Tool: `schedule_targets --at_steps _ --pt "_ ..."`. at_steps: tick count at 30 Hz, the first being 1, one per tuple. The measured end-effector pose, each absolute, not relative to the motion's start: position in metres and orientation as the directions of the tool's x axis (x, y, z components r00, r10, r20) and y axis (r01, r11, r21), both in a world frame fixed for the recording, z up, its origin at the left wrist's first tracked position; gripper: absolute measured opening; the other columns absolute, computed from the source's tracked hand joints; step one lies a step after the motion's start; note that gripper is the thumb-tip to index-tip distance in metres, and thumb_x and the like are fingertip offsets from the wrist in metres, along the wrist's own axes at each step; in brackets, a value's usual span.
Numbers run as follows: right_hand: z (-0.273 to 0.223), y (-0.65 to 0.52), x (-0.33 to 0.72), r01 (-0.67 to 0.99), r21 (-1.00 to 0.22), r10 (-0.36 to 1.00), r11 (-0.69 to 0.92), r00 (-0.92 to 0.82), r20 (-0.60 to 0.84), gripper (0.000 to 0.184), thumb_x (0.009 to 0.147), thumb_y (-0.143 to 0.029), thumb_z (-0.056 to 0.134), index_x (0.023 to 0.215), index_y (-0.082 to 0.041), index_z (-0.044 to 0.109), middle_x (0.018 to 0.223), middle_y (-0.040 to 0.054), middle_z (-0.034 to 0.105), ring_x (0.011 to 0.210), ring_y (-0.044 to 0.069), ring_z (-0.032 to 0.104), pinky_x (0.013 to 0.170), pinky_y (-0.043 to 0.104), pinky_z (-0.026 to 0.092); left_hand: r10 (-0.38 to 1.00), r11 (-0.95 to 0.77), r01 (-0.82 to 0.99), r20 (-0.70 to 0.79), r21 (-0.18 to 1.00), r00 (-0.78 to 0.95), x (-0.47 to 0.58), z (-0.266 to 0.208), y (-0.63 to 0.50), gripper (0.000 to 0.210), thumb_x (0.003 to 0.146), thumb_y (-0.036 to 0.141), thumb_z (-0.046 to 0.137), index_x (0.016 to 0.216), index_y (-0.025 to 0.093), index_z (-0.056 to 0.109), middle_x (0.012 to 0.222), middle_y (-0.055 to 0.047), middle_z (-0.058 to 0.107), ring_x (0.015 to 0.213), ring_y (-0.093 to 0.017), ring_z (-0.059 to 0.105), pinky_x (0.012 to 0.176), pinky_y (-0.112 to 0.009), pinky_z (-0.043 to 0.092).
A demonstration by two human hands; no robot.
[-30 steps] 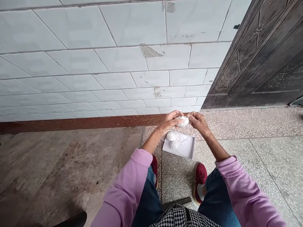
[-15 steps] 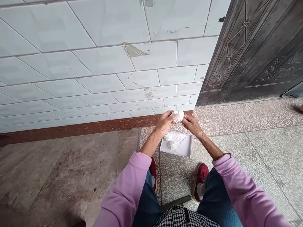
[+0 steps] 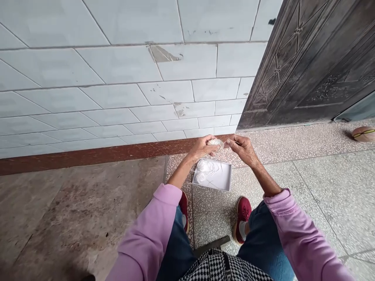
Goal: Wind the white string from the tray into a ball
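My left hand (image 3: 202, 148) is closed around a white piece of yarn work (image 3: 216, 144), rounded and bunched, with its edge showing past the thumb. Just to the right, my right hand (image 3: 242, 149) pinches at the edge of this piece; what lies between its fingertips is too small to make out. Below both hands a shallow white box (image 3: 225, 180) rests on the floor. Two balls of white yarn, a larger ball (image 3: 202, 166) and a smaller ball (image 3: 200, 178), lie in its left part, with loose strands across the bottom.
A white tiled wall (image 3: 117, 97) with a brown skirting (image 3: 131, 153) stands in front. To the right is a dark carved door (image 3: 293, 78). A rounded tan object (image 3: 363, 134) lies at the far right. My red shoes (image 3: 243, 212) flank a dark flat bar (image 3: 212, 246).
My right hand has drawn slightly away from the yarn piece and turned. The yarn piece is tilted and looks flatter. The view has shifted a little, bringing the tan object into sight.
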State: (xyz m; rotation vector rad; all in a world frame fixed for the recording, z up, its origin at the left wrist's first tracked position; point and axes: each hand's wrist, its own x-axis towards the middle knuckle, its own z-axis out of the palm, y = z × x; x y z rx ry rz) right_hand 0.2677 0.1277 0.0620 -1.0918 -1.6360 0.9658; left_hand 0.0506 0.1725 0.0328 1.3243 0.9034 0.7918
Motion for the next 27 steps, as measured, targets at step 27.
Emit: schedule_targets --at_steps 27 --pt "0.040 0.124 0.247 0.355 -0.883 0.914 0.306 -0.369 0.169 0.045 0.105 -0.059 0.058 0.087 -0.020 0.069 0.064 -0.0027 0.051 0.062 0.015 0.046 0.061 0.029 0.035 0.985 0.057 -0.181 -0.026 0.982 0.168 0.060 0.036 0.168 0.055 0.061 0.028 0.090 0.111 0.019 0.067 0.100 -0.002 0.075 0.088 -0.018 0.069 0.077 -0.028 0.055"
